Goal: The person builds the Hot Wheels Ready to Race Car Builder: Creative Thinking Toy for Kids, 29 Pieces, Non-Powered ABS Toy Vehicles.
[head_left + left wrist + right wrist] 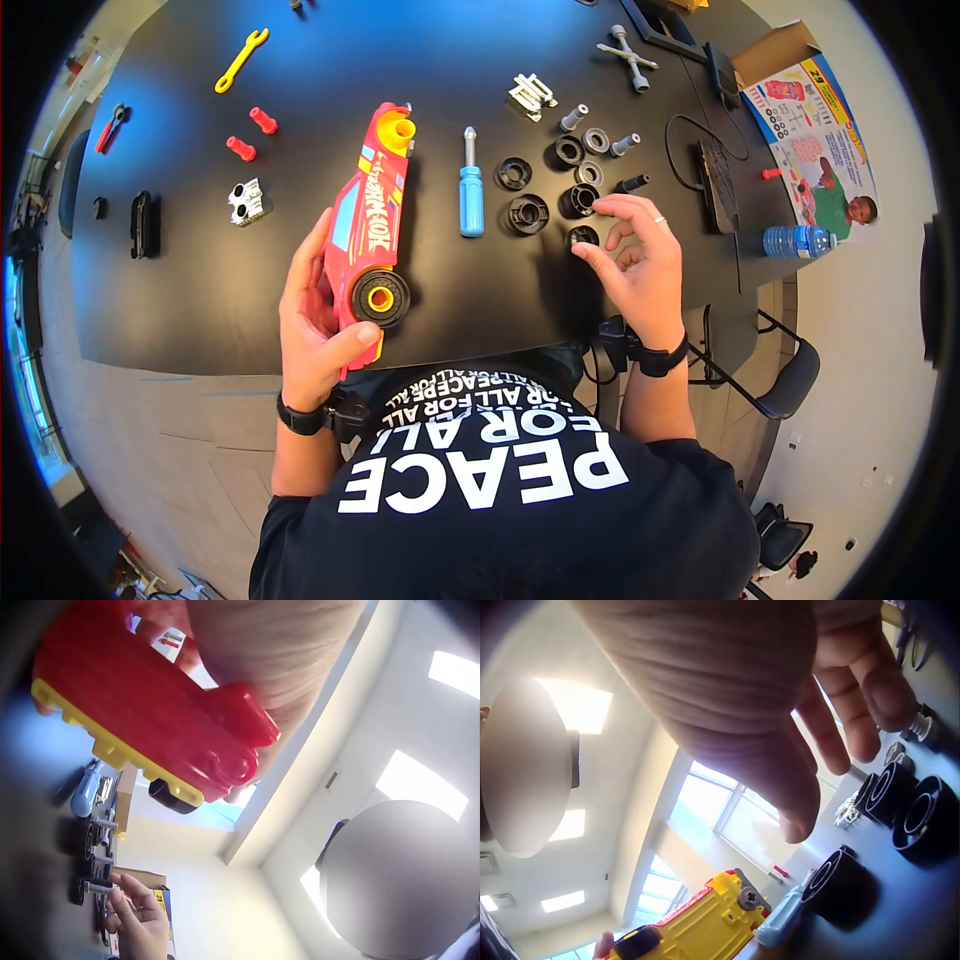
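My left hand (308,310) grips a red toy car (352,255) near its rear end, its lettered side facing up. A black wheel (401,292) with a yellow hub sits at the car's near end; the far yellow hub (399,131) is bare. In the right wrist view the car's yellow underside (705,926) shows. My right hand (648,275) hovers above loose black wheels, thumb and fingers spread with nothing between them. Closest to its fingertips are a small black wheel (584,236) and another black wheel (578,201).
A blue screwdriver (472,203) lies between the hands. Grey bolts (575,118), grey rings (589,173) and a silver engine piece (533,96) are farther back. Left are red bolts (241,149), a yellow wrench (243,60) and a silver piece (246,203). A bottle (798,241) stands right.
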The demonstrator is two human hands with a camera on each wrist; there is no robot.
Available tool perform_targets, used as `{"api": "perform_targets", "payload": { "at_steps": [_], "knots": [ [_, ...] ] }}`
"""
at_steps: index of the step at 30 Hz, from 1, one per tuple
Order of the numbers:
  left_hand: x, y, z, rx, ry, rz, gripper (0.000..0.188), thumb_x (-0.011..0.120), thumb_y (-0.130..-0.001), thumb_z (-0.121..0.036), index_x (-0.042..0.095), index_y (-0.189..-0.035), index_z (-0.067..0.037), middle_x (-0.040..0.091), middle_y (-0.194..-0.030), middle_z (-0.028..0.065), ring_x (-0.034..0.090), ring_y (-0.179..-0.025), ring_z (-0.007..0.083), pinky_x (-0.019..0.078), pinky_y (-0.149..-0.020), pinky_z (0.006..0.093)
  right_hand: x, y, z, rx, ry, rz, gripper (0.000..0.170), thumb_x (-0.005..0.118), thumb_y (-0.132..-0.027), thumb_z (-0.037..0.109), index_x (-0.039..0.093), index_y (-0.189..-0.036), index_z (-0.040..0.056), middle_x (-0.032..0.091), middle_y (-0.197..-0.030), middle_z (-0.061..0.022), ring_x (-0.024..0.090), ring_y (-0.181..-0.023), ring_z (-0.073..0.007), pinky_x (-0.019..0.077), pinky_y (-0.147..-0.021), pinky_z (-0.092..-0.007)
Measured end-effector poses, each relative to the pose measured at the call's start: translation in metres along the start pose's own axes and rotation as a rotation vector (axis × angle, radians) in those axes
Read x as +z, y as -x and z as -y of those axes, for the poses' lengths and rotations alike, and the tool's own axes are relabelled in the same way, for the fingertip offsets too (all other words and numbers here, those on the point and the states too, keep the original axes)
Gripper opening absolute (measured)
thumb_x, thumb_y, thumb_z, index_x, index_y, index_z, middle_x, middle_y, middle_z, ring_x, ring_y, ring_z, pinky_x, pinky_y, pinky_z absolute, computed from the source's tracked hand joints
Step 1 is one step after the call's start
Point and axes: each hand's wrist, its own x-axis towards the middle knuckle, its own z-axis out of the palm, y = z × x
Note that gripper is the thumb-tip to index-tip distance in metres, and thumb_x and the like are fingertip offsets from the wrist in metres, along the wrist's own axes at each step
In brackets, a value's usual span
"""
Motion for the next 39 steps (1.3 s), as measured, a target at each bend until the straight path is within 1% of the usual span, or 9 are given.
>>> {"api": "perform_targets", "payload": {
  "at_steps": [7,10,13,18,27,31,33,37,39],
  "knots": [
    [-0.012,-0.008,0.000,-0.030,0.050,0.085,0.127,0.103,-0.069,-0.034,0.037,-0.172,0.001,0.053,-0.165,0.0176,0.058,-0.148,0.0258,0.0467,-0.124,0.0411,0.027,-0.006,0.010,-0.112,0.054,0.157,0.065,0.096,-0.080,0.009,0.067,-0.138,0.0056,0.070,-0.134,-0.0108,0.060,-0.073,-0.0208,0.0546,-0.071,-0.0340],
    [-0.011,-0.008,-0.003,-0.035,0.075,0.094,0.129,0.104,-0.068,-0.033,0.037,-0.172,0.002,0.052,-0.166,0.0177,0.058,-0.148,0.0254,0.0467,-0.124,0.0405,0.044,-0.013,0.009,-0.076,0.160,0.251,0.070,0.094,-0.080,0.008,0.062,-0.143,0.0064,0.065,-0.144,-0.0146,0.070,-0.115,-0.0388,0.0590,-0.096,-0.0455],
    [-0.013,-0.006,-0.001,-0.038,0.084,0.098,0.130,0.105,-0.067,-0.033,0.037,-0.172,0.002,0.052,-0.166,0.0176,0.058,-0.148,0.0250,0.0467,-0.124,0.0398,0.052,-0.015,0.008,-0.023,0.149,0.288,0.069,0.094,-0.080,0.008,0.062,-0.142,0.0070,0.065,-0.144,-0.0154,0.064,-0.132,-0.0430,0.0566,-0.106,-0.0484],
    [-0.019,-0.005,0.005,-0.016,0.094,0.109,0.132,0.106,-0.066,-0.035,0.036,-0.172,0.002,0.051,-0.166,0.0185,0.058,-0.148,0.0252,0.0464,-0.124,0.0400,0.033,-0.021,0.009,-0.036,0.097,0.229,0.068,0.096,-0.077,0.007,0.066,-0.138,0.0069,0.067,-0.136,-0.0095,0.061,-0.077,-0.0238,0.0544,-0.071,-0.0369],
    [-0.025,-0.001,0.005,-0.048,0.056,0.223,0.141,0.106,-0.061,-0.047,0.035,-0.171,0.007,0.050,-0.168,0.0246,0.057,-0.151,0.0287,0.0456,-0.125,0.0419,0.045,-0.023,0.001,-0.109,0.211,0.314,0.065,0.091,-0.082,0.006,0.066,-0.142,0.0080,0.065,-0.129,-0.0111,0.070,-0.098,-0.0265,0.0602,-0.081,-0.0369],
    [-0.027,0.002,0.001,-0.099,0.099,0.220,0.140,0.107,-0.058,-0.039,0.038,-0.171,0.004,0.052,-0.166,0.0219,0.059,-0.147,0.0273,0.0464,-0.124,0.0409,0.039,-0.026,0.024,0.066,-0.192,0.256,0.064,0.078,-0.086,-0.009,0.067,-0.147,0.0064,0.058,-0.134,-0.0123,0.073,-0.119,-0.0210,0.0621,-0.078,-0.0301],
    [-0.026,0.001,0.003,-0.081,0.095,0.234,0.143,0.108,-0.057,-0.041,0.036,-0.171,0.006,0.052,-0.166,0.0232,0.058,-0.149,0.0279,0.0440,-0.126,0.0412,0.043,-0.025,0.028,-0.070,-0.811,0.166,0.059,0.080,-0.089,-0.010,0.066,-0.145,0.0014,0.055,-0.141,-0.0129,0.071,-0.127,-0.0224,0.0630,-0.082,-0.0260],
    [-0.027,-0.001,0.006,-0.033,0.066,0.293,0.144,0.109,-0.057,-0.042,0.035,-0.170,0.008,0.051,-0.166,0.0243,0.055,-0.152,0.0289,0.0397,-0.129,0.0425,0.055,-0.040,0.027,-0.409,-0.764,0.140,0.061,0.088,-0.089,-0.004,0.064,-0.145,0.0030,0.065,-0.151,-0.0188,0.067,-0.135,-0.0261,0.0612,-0.093,-0.0330],
    [-0.029,0.000,0.008,-0.024,0.055,0.306,0.144,0.108,-0.057,-0.042,0.035,-0.170,0.008,0.051,-0.167,0.0244,0.055,-0.152,0.0293,0.0389,-0.129,0.0429,0.059,-0.038,0.029,-0.346,-0.717,0.116,0.062,0.092,-0.086,0.001,0.068,-0.143,0.0058,0.074,-0.146,-0.0150,0.069,-0.129,-0.0226,0.0570,-0.090,-0.0334]
  ]
}}
